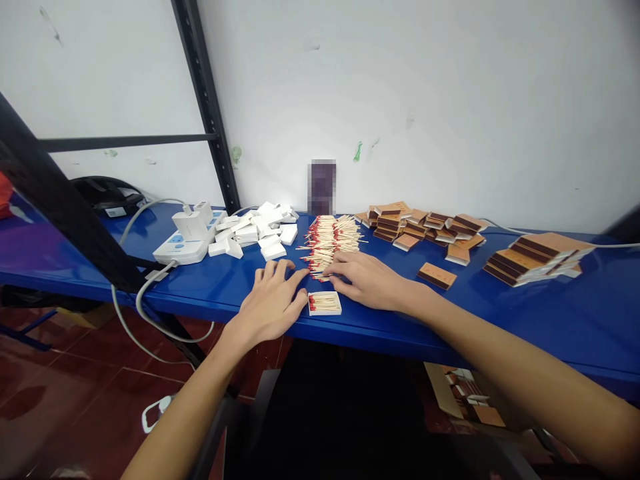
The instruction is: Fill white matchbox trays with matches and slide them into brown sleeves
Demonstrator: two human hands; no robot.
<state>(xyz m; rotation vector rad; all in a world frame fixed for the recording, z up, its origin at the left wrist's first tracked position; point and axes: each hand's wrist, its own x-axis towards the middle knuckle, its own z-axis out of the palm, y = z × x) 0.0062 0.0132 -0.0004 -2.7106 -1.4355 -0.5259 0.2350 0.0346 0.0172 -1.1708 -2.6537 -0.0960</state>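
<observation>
A white inner matchbox tray (pixel 325 303) holding red-tipped matches lies near the front edge of the blue table (pixel 550 313). My left hand (pixel 273 300) lies flat just left of it, fingers spread, its fingertips reaching toward the pile of loose matches (pixel 330 241). My right hand (pixel 365 279) rests palm down just right of the tray, its fingers stretched onto the near edge of the match pile. Neither hand visibly grips anything.
A heap of white empty trays (pixel 260 230) sits left of the matches, beside a white power strip (pixel 187 240) with cables. Brown outer sleeves (pixel 425 227) lie in heaps to the right, one single sleeve (pixel 437 275) nearer. A black shelf post (pixel 210 113) rises at left.
</observation>
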